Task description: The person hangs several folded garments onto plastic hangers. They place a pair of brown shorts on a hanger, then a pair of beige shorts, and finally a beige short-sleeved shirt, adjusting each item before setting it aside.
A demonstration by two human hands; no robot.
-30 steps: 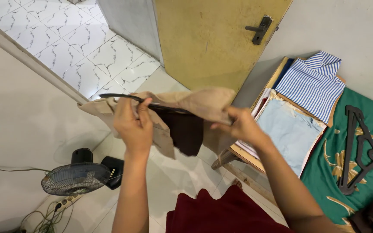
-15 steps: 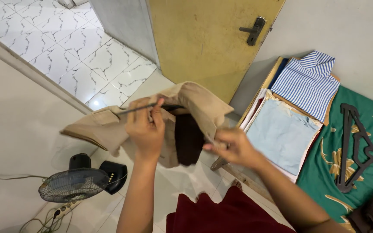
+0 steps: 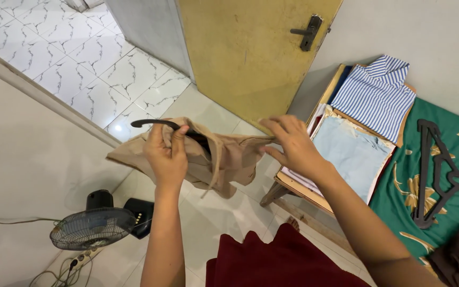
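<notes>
Left hand [image 3: 167,154] is clamped around the neck of a black hanger [image 3: 158,124], fingers pinching it together with the beige garment [image 3: 208,159] draped over it; the hook end sticks out to the left past the thumb. Right hand [image 3: 291,144] pinches the garment's top edge on the other side, fingers closed on the fabric and pulling it level, so the cloth spans both hands in mid-air above the tiled floor [image 3: 91,58]. Most of the hanger is buried in fabric; can't tell if the far shoulder is fully seated inside. Garment hangs loose below, one flap trailing left. Behind it, a yellow door [image 3: 251,53] with a dark handle [image 3: 306,32]. To the right, a wooden board [image 3: 293,187] carries folded clothes: a light blue piece [image 3: 351,154] on top of a stack, and a blue-and-white striped shirt [image 3: 375,95] beyond it. Further right, spare black hangers [image 3: 434,175] lie on a green floral sheet [image 3: 399,196]. Lower left, a small desk fan [image 3: 91,234] sits on the floor with a cable. Dark red cloth [image 3: 282,260] at the bottom, close to the person.
</notes>
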